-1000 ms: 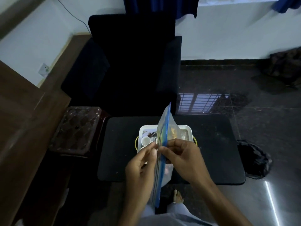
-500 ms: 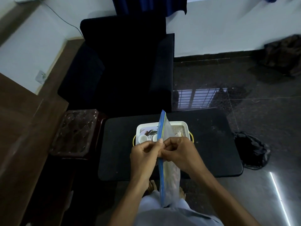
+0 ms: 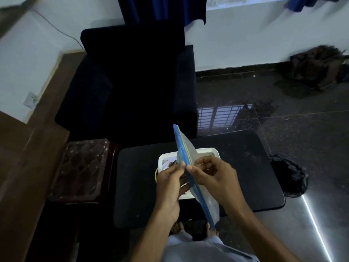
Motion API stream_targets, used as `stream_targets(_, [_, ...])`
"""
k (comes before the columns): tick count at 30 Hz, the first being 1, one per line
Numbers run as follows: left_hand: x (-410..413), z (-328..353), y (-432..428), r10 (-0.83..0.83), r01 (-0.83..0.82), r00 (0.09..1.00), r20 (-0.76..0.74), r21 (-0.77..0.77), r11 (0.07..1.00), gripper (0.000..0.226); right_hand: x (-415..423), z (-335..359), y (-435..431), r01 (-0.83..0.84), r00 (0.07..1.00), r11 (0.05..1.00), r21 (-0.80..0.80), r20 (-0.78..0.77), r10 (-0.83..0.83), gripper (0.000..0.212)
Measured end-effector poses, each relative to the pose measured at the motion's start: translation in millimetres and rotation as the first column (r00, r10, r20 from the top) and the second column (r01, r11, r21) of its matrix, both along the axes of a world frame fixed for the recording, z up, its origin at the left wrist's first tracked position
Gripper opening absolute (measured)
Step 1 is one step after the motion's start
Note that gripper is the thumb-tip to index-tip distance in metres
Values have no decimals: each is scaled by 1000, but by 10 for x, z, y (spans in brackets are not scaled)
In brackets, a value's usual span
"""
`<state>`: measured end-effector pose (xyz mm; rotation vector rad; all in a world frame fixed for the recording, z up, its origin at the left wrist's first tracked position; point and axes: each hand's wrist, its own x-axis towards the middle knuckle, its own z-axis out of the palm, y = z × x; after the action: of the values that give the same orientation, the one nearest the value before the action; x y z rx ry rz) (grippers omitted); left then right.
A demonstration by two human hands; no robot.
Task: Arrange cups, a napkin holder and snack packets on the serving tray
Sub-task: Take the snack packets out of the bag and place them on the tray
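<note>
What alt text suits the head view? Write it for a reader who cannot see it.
The left hand and right hand pinch the blue zip edge of a clear zip bag, held on edge above a white tray on a black table. A dark armchair stands behind the table.

A black armchair stands against the white wall. The glossy dark floor mirrors a barred window. The room is dim.

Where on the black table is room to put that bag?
Bare table lies right of the white tray, and left of it toward the stool. The tray is crowded under the left hand, right hand and zip bag.
</note>
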<state>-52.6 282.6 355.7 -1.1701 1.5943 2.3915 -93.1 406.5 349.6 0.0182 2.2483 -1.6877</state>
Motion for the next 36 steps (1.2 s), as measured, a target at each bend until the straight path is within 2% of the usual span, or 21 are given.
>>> stream_targets(4, [-150, -57, -142, -100, 96, 992, -72, -68, 993, 19, -91, 100, -112, 14, 986, 995, 103, -168, 4, 32])
stream_targets(6, [-224, -85, -200, -148, 141, 984, -95, -77, 987, 16, -144, 125, -137, -3, 978, 988, 157, -204, 35, 30])
stream_targets(9, [-329, -119, -255, -194, 184, 974, -119, -94, 978, 10, -196, 120, -137, -24, 977, 982, 189, -202, 63, 21])
stream_targets(16, [-527, -211, -199, -302, 260, 947, -104, -302, 917, 14, -391, -10, -43, 4, 993, 985, 172, -115, 16, 11])
stream_targets(18, [-568, -227, -140, -273, 237, 957, -93, -289, 928, 15, -478, -53, 23, -1, 996, 988, 156, -88, 15, 10])
stream_targets(21, [-660, -235, 13, -178, 165, 983, -55, -185, 969, 14, -611, -107, 154, -7, 1000, 997, 79, -17, 8, 10])
stream_targets(28, [-975, -204, 527, 37, -37, 999, 20, -10, 999, 15, -963, -176, 646, 82, 974, 971, -227, 227, -29, 15])
stream_targets(36, [-1210, -174, 811, 220, -223, 974, 47, 73, 972, 13, -1286, -294, 1275, 192, 959, 948, -253, 255, -126, 16])
